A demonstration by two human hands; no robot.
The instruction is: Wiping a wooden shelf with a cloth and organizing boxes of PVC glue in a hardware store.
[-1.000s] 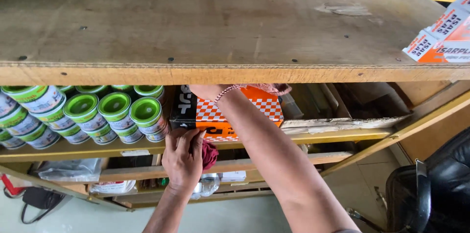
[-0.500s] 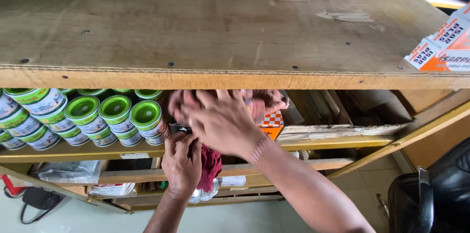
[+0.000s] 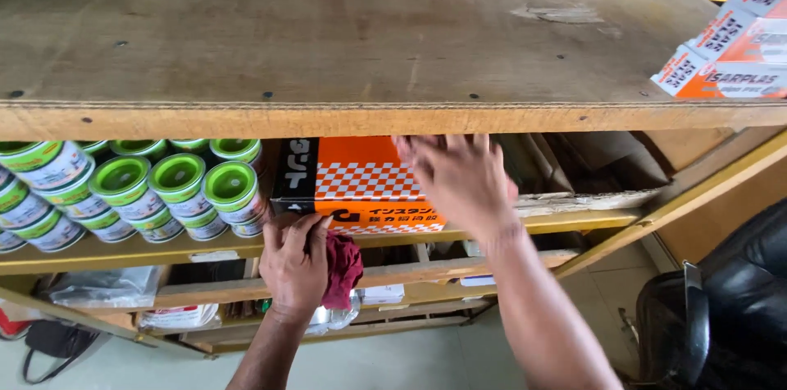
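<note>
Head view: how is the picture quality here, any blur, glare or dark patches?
Head view: the right hand is smeared by motion blur, while the left hand and red cloth look sharper; the orange box and green-lidded cans are evenly lit; the recess behind them falls into shadow; no strong glare on the wooden shelf top.

Green-lidded tins (image 3: 176,193) lie stacked on the wooden shelf (image 3: 98,252). Orange and white cartons (image 3: 730,54) sit on the top board (image 3: 344,38). A black chair (image 3: 738,300) stands lower right.
</note>
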